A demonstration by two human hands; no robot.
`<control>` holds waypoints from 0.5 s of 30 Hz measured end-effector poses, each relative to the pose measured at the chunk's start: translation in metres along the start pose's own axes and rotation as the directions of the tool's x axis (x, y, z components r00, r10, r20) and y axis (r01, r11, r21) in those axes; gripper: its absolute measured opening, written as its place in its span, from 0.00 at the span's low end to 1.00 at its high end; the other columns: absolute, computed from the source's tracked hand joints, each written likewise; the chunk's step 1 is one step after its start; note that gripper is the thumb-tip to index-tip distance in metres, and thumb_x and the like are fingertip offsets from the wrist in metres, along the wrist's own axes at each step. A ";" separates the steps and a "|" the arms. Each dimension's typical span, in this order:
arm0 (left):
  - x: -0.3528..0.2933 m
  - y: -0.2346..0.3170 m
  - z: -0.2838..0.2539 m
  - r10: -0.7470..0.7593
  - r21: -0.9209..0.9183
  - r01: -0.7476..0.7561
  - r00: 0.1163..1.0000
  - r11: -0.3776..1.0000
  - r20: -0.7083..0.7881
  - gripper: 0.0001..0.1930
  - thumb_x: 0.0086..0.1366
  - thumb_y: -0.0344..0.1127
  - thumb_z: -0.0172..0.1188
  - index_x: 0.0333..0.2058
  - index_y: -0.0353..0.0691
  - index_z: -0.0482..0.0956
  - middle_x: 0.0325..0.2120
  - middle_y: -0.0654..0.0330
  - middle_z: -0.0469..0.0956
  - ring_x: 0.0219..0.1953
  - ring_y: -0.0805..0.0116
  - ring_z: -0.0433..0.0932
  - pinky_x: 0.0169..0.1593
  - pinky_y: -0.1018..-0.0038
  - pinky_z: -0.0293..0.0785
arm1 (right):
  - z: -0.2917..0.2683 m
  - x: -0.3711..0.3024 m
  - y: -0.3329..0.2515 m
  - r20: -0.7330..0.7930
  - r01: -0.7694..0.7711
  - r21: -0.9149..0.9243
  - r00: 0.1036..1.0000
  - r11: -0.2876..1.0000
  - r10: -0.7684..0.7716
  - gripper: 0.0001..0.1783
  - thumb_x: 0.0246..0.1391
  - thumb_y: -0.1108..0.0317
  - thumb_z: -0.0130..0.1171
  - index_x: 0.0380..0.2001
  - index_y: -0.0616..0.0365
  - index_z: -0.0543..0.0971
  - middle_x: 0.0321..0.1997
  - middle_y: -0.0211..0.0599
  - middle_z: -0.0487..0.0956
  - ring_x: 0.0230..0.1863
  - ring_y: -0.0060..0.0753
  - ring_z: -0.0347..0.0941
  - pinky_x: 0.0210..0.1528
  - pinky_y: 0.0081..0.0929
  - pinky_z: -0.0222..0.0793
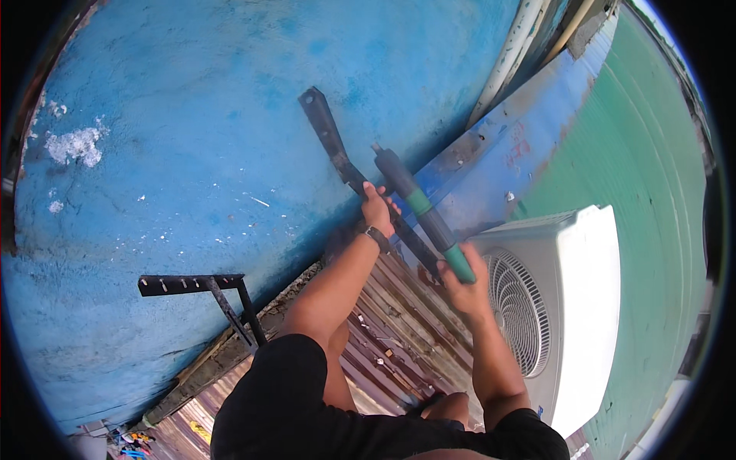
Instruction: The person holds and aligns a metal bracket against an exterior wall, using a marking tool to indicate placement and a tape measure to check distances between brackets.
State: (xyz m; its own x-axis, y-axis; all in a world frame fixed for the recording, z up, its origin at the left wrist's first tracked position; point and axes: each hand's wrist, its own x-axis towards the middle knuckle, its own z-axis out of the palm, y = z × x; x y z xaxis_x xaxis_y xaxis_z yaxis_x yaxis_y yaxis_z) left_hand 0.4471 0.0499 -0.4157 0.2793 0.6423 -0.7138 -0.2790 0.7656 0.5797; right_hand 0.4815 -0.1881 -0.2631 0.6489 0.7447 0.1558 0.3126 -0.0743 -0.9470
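My left hand (pixel 377 208), with a dark band on its wrist, is closed around the middle of a long black metal bracket (pixel 325 132). The bracket slants up to the left in front of the blue wall, and a hole shows at its upper end. In my right hand (pixel 469 290) is the green end of a long tubular green-and-black tool (pixel 418 201) with a narrow tip. It points up and left, roughly alongside the bracket. The bracket's lower end comes close to my right fingers; whether they touch it I cannot tell. Motion blurs the tool a little.
Another black bracket (pixel 178 285) with a slanting brace juts out at the left. A white air-conditioner outdoor unit (pixel 594 307) stands close to my right arm. Below lies rusty corrugated metal sheeting (pixel 383 307). Pale pipes (pixel 506 57) run along the upper right.
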 end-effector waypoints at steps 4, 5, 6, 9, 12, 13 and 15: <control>-0.004 0.000 0.003 0.021 0.005 -0.021 1.000 1.000 0.013 0.30 0.73 0.67 0.43 0.43 0.42 0.72 0.21 0.64 0.66 0.21 0.68 0.67 0.27 0.68 0.68 | -0.019 -0.031 0.005 -0.014 -0.062 0.002 0.998 0.998 0.062 0.13 0.52 0.75 0.64 0.41 0.61 0.77 0.26 0.34 0.75 0.26 0.23 0.69 0.31 0.25 0.67; -0.003 0.000 0.002 0.018 -0.017 -0.017 1.000 1.000 0.022 0.29 0.73 0.66 0.43 0.44 0.42 0.72 0.21 0.64 0.66 0.21 0.68 0.67 0.27 0.68 0.69 | -0.024 -0.039 0.007 -0.025 -0.060 -0.036 0.998 0.998 0.059 0.13 0.52 0.75 0.64 0.41 0.61 0.77 0.26 0.34 0.74 0.26 0.22 0.68 0.31 0.24 0.66; -0.002 0.001 0.000 0.021 -0.016 -0.021 1.000 1.000 0.020 0.29 0.73 0.66 0.43 0.44 0.42 0.72 0.21 0.64 0.66 0.21 0.68 0.67 0.27 0.68 0.69 | -0.027 -0.045 0.009 -0.035 -0.059 -0.074 0.998 0.996 0.056 0.13 0.52 0.75 0.64 0.42 0.61 0.77 0.26 0.34 0.74 0.26 0.22 0.67 0.31 0.24 0.65; -0.002 0.003 -0.005 0.000 -0.005 0.000 1.000 1.000 0.018 0.29 0.74 0.66 0.43 0.43 0.42 0.72 0.21 0.64 0.66 0.22 0.69 0.67 0.27 0.68 0.69 | -0.032 -0.060 0.003 -0.018 -0.193 -0.010 0.981 0.981 0.193 0.12 0.52 0.73 0.64 0.39 0.62 0.76 0.27 0.34 0.71 0.30 0.26 0.66 0.35 0.27 0.65; -0.004 0.007 -0.006 0.013 0.001 -0.013 1.000 1.000 0.020 0.29 0.74 0.65 0.43 0.43 0.41 0.72 0.21 0.63 0.66 0.21 0.69 0.66 0.27 0.68 0.69 | -0.030 -0.067 0.010 -0.020 -0.225 -0.016 0.974 0.974 0.225 0.12 0.52 0.74 0.65 0.39 0.61 0.76 0.28 0.34 0.72 0.30 0.27 0.67 0.36 0.28 0.66; -0.004 0.009 -0.006 0.016 -0.005 -0.016 1.000 1.000 0.013 0.29 0.74 0.65 0.43 0.44 0.41 0.72 0.21 0.63 0.66 0.21 0.69 0.66 0.27 0.68 0.69 | -0.027 -0.067 0.010 -0.015 -0.227 -0.017 0.974 0.974 0.226 0.12 0.52 0.74 0.65 0.39 0.61 0.76 0.28 0.34 0.72 0.30 0.27 0.67 0.36 0.28 0.66; -0.003 0.013 -0.007 0.017 -0.008 -0.017 1.000 1.000 0.006 0.29 0.74 0.65 0.42 0.44 0.40 0.72 0.21 0.63 0.65 0.21 0.69 0.66 0.27 0.68 0.69 | -0.019 -0.065 0.011 -0.029 -0.190 -0.045 0.982 0.981 0.188 0.11 0.52 0.74 0.65 0.39 0.60 0.77 0.28 0.33 0.74 0.30 0.26 0.68 0.36 0.28 0.66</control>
State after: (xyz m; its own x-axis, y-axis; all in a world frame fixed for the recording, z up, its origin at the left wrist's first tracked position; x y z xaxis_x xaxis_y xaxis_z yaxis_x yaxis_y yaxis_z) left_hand 0.4363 0.0574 -0.4092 0.2799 0.6552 -0.7017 -0.2910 0.7544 0.5883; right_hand 0.4560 -0.2504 -0.2782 0.7159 0.6980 -0.0174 0.2149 -0.2440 -0.9457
